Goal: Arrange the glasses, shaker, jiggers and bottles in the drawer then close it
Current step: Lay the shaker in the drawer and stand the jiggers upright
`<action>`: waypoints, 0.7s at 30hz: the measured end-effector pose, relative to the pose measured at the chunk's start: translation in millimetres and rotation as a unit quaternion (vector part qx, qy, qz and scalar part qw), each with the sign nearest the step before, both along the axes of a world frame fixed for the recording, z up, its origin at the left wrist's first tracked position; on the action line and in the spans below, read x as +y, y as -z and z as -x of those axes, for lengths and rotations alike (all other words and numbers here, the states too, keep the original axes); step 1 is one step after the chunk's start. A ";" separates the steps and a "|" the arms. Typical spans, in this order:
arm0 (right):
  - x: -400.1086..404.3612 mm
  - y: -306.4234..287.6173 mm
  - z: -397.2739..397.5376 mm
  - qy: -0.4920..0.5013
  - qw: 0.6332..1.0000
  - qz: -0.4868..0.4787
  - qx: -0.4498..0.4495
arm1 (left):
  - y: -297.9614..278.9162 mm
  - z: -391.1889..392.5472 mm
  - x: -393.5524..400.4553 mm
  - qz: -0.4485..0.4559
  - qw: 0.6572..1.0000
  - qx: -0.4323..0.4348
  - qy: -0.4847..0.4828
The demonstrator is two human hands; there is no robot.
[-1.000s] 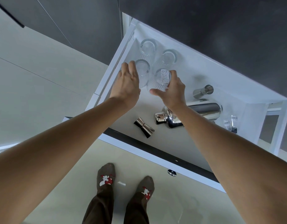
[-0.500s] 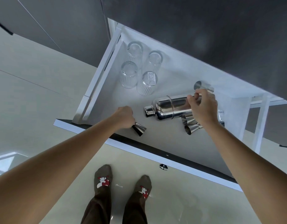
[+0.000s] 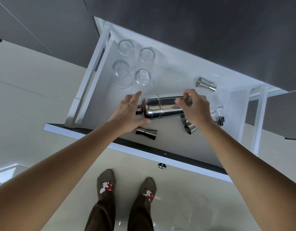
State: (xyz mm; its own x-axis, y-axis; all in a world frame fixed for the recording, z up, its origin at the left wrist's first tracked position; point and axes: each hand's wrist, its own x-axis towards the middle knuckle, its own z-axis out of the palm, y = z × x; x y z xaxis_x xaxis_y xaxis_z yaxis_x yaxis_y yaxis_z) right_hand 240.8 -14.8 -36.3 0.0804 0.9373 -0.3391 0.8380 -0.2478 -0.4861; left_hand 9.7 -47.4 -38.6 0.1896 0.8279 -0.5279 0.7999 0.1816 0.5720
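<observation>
The white drawer point(image 3: 94, 70) stands pulled out, and most of the bar things already lie inside it. Four ribbed glasses point(image 3: 122, 74) stand upside down in a tight group in the far left corner, touching or almost touching each other; this part looks done. The steel shaker point(image 3: 162, 106) lies on its side in the middle of the drawer floor. The left hand point(image 3: 127, 114) is spread open over the cap end of the shaker, fingers apart, and I cannot tell if it already touches the metal. The right hand point(image 3: 196, 107) is over the base end with thumb and fingers curled but a gap between them, so it is not clamped on anything yet. I judge that both hands are about to take the shaker and place it better. One dark jigger point(image 3: 146, 131) lies near the front panel, just below the left hand. A silver jigger point(image 3: 206, 85) lies alone near the back, and two more silver jiggers point(image 3: 188, 125) lie together under the right wrist. At the right side small bottles with labels point(image 3: 219, 113) are partly hidden. What is left, in my opinion: put the shaker and the scattered jiggers in order, then push the drawer shut.
</observation>
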 end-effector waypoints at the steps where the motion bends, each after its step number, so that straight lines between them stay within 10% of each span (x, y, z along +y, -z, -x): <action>1: -1.4 -0.1 2.7 -0.005 1.000 0.004 0.006 | 2.1 2.3 0.9 -0.029 0.999 0.008 0.040; 21: -43.4 4.0 49.0 0.025 0.982 0.180 0.048 | 19.4 48.6 34.3 -0.055 0.977 0.057 0.200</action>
State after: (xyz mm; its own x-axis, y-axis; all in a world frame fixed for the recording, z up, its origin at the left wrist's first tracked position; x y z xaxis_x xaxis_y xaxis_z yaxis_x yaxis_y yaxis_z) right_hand 191.8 -58.2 -40.3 0.0746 0.7516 -0.6554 0.7757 -0.4567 -0.4355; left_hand -38.9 -13.1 -58.1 0.4543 0.7526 -0.4767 0.8543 -0.2162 0.4728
